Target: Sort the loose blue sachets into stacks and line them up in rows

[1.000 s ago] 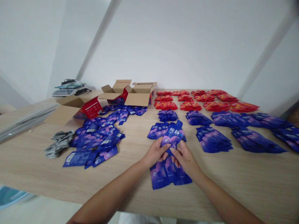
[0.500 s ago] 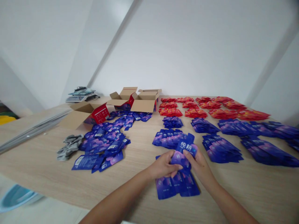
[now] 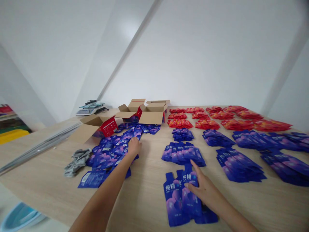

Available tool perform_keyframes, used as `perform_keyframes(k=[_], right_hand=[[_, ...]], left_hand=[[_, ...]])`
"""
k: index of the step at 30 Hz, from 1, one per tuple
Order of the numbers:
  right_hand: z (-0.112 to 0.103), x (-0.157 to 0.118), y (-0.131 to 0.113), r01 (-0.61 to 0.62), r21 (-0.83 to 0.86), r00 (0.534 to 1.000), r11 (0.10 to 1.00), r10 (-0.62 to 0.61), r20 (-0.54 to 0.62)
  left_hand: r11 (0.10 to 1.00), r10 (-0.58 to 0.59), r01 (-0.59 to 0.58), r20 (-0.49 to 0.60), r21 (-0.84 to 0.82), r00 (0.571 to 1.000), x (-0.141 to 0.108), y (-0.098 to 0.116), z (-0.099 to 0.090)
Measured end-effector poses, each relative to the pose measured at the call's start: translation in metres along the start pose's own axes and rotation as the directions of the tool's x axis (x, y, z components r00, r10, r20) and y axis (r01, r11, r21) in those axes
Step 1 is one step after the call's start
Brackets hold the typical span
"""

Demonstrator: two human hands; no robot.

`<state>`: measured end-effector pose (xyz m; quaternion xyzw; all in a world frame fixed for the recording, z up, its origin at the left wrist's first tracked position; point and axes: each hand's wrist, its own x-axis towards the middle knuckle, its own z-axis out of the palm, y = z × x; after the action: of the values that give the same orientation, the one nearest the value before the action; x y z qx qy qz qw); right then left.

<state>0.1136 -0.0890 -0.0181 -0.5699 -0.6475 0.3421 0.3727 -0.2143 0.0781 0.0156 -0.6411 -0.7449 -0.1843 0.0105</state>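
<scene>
My left hand [image 3: 134, 147] reaches over the right side of a loose heap of blue-purple pouches [image 3: 106, 158]. Its fingers are curled down, and whatever they grip is hidden behind the hand. Near the front edge, my right hand [image 3: 202, 188] rests on a blue-purple spouted pouch [image 3: 190, 198], thumb and forefinger spread apart on it. That pouch overlaps other pouches [image 3: 174, 201] in a small fanned group lying flat on the table.
Behind the group lies a fanned row of blue pouches [image 3: 181, 153]; more blue bundles [image 3: 238, 164] and red bundles [image 3: 207, 124] lie right and farther back. Open cartons [image 3: 152, 116], grey gloves [image 3: 76, 162] and a scale [image 3: 88, 110] are on the left.
My left hand has let go of the pouch and moved left to the heap. The pouch both hands held now lies on the front group, under my right hand, whose fingers have spread.
</scene>
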Motion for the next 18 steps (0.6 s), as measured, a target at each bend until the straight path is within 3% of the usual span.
perform_keyframes(k=[3,8,15,18], right_hand=[[-0.003,-0.001,-0.005,-0.030,-0.143,0.999,0.989,0.036,0.039],[-0.012,0.000,-0.006,0.042,-0.403,0.994,0.914,0.003,0.110],[-0.017,0.003,-0.002,0.053,-0.496,0.997,0.867,-0.017,0.078],[-0.017,0.002,-0.007,0.096,-0.463,0.995,0.881,-0.066,0.081]], left_hand=[[0.988,-0.030,0.020,0.058,0.154,0.998,0.013,-0.012,0.005],[0.950,-0.016,-0.027,0.134,0.310,0.991,0.019,-0.003,0.013],[0.915,0.116,-0.189,0.217,0.357,0.969,-0.021,0.030,0.022],[0.912,0.180,-0.233,0.179,0.337,0.967,-0.031,0.037,0.021]])
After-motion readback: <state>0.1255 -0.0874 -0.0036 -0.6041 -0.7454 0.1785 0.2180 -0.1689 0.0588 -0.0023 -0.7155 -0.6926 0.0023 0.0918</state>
